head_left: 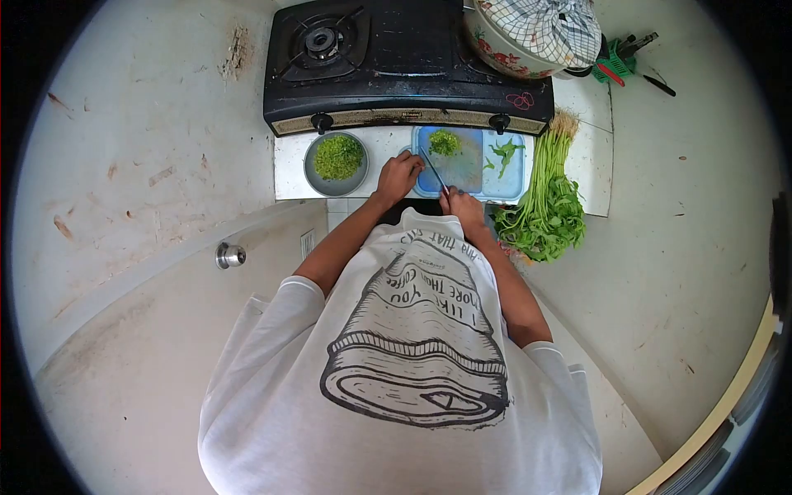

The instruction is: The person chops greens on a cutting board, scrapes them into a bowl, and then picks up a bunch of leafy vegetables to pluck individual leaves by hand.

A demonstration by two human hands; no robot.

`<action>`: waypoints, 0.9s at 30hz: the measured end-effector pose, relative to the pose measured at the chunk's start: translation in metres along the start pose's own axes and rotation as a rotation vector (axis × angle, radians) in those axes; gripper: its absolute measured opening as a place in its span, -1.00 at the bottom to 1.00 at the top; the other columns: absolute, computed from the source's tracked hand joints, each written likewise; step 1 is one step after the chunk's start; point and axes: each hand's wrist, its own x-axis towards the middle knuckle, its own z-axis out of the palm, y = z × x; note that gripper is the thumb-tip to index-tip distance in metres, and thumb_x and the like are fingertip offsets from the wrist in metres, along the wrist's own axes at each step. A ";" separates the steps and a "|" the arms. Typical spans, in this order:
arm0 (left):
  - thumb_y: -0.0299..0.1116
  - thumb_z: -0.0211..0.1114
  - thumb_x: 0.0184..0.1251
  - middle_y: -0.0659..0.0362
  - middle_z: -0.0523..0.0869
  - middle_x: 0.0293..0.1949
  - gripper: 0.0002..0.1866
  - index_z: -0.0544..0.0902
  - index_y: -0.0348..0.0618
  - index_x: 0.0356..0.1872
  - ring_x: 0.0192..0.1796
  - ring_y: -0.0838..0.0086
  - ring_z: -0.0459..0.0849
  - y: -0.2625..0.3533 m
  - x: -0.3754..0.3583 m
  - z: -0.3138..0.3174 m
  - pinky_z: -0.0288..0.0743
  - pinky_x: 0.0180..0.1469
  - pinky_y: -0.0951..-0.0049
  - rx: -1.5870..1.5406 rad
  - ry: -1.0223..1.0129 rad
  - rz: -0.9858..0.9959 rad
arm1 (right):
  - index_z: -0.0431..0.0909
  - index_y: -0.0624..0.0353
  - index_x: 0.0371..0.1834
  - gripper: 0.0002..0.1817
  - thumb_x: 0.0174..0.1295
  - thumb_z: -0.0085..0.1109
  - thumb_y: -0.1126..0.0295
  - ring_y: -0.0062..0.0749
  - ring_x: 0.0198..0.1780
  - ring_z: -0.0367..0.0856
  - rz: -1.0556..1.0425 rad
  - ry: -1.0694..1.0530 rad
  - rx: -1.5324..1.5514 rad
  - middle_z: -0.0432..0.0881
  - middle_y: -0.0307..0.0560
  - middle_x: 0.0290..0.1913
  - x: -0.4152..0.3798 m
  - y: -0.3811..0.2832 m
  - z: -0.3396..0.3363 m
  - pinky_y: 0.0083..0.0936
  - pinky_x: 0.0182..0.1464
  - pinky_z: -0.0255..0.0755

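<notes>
On cutting board point(469, 169), right hand point(464, 206) gripping knife point(435, 172)

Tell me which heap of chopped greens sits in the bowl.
The larger heap, left of the left hand, fills the grey bowl; the smaller heap lies on the blue cutting board.

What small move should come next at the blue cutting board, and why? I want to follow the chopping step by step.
Probably sweep the chopped pile off the cutting board into the bowl. The right hand holds the knife with its blade lying across the board, the left hand rests at the board's left edge, and the bowl beside it already holds similar chopped greens.
</notes>
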 end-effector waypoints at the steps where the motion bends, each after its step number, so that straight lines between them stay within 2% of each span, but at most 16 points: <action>1: -0.41 0.39 0.34 0.04 0.73 -0.29 -0.93 0.76 -0.14 -0.25 -0.26 0.04 0.76 -0.003 0.001 0.001 0.64 -0.14 0.08 0.015 -0.008 0.014 | 0.60 0.29 -0.08 -0.49 0.56 -0.04 -0.02 0.28 -0.23 0.80 0.001 0.022 0.001 0.77 0.35 -0.31 0.000 0.002 0.002 0.10 -0.11 0.67; 8: -0.42 0.42 0.32 0.02 0.77 -0.26 -0.91 0.76 -0.22 -0.25 -0.23 0.04 0.79 0.003 0.004 -0.002 0.65 -0.13 0.11 -0.050 -0.012 -0.013 | 0.59 0.29 -0.06 -0.50 0.57 -0.04 -0.01 0.29 -0.23 0.80 -0.012 0.012 0.045 0.75 0.37 -0.33 -0.004 0.000 -0.003 0.12 -0.12 0.66; 11: -0.40 0.41 0.35 0.05 0.77 -0.26 -0.91 0.75 -0.20 -0.25 -0.20 0.09 0.78 0.003 0.005 0.000 0.60 -0.07 0.12 -0.036 -0.034 -0.008 | 0.60 0.29 -0.05 -0.53 0.55 0.02 0.01 0.33 -0.33 0.77 -0.011 0.060 0.076 0.73 0.37 -0.42 -0.004 0.003 0.000 0.14 -0.21 0.65; 14: -0.38 0.40 0.37 0.10 0.76 -0.26 -0.91 0.73 -0.15 -0.23 -0.15 0.16 0.76 0.009 0.004 -0.003 0.51 0.01 0.14 0.190 -0.035 0.164 | 0.59 0.30 -0.06 -0.51 0.57 -0.04 0.00 0.31 -0.24 0.79 -0.012 0.015 0.072 0.75 0.38 -0.35 -0.005 0.002 -0.002 0.14 -0.12 0.65; 17: -0.38 0.39 0.37 0.13 0.76 -0.26 -0.92 0.72 -0.11 -0.20 -0.12 0.21 0.74 0.005 0.003 0.007 0.42 0.06 0.17 0.192 -0.059 0.112 | 0.60 0.28 -0.05 -0.56 0.55 0.05 0.04 0.34 -0.34 0.76 -0.056 0.063 0.100 0.71 0.38 -0.45 -0.005 0.005 0.003 0.16 -0.21 0.63; 20: -0.40 0.41 0.34 0.11 0.76 -0.28 -0.92 0.72 -0.16 -0.24 -0.15 0.19 0.75 0.013 0.004 0.003 0.50 0.01 0.15 0.164 -0.045 0.069 | 0.59 0.27 -0.04 -0.56 0.55 0.05 0.04 0.34 -0.34 0.75 -0.048 0.052 0.104 0.71 0.38 -0.45 -0.005 0.007 0.002 0.17 -0.20 0.63; 23: -0.41 0.36 0.37 0.16 0.75 -0.28 -0.96 0.70 -0.11 -0.24 -0.15 0.21 0.73 0.003 0.003 0.010 0.44 0.06 0.13 0.070 -0.084 0.013 | 0.58 0.27 -0.04 -0.56 0.55 0.04 0.03 0.35 -0.34 0.75 -0.052 0.057 0.109 0.71 0.37 -0.46 -0.006 0.007 0.001 0.17 -0.20 0.63; 27: -0.42 0.36 0.36 0.14 0.74 -0.29 -0.96 0.72 -0.12 -0.26 -0.15 0.18 0.73 0.004 0.004 0.010 0.49 -0.05 0.11 0.077 -0.076 0.051 | 0.56 0.28 -0.05 -0.54 0.55 0.03 0.02 0.34 -0.35 0.76 -0.067 0.043 0.073 0.71 0.36 -0.47 -0.005 0.010 0.005 0.15 -0.22 0.63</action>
